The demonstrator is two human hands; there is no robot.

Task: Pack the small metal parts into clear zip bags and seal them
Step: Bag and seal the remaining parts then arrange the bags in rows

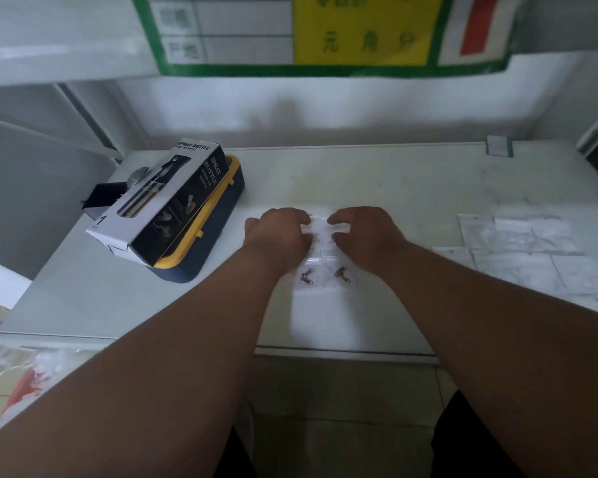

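Two small clear zip bags lie side by side on the white table (pixel 411 188). The left bag (pixel 306 276) and the right bag (pixel 340 274) each hold small metal parts, seen as a dark cluster near each bag's near end. My left hand (pixel 277 236) and my right hand (pixel 363 232) rest just beyond them with curled fingers, pinching a blurred piece of clear plastic (pixel 320 227) between them. Whether that plastic is a third bag or the tops of the two bags is unclear.
A black "Spray Bottle" carton (pixel 166 201) lies on a yellow-rimmed dark blue case (pixel 208 236) at the left. Several flat clear bags (pixel 518 246) are spread at the right. A wall with a green-bordered poster (pixel 325 32) rises behind. The table's near edge runs below my forearms.
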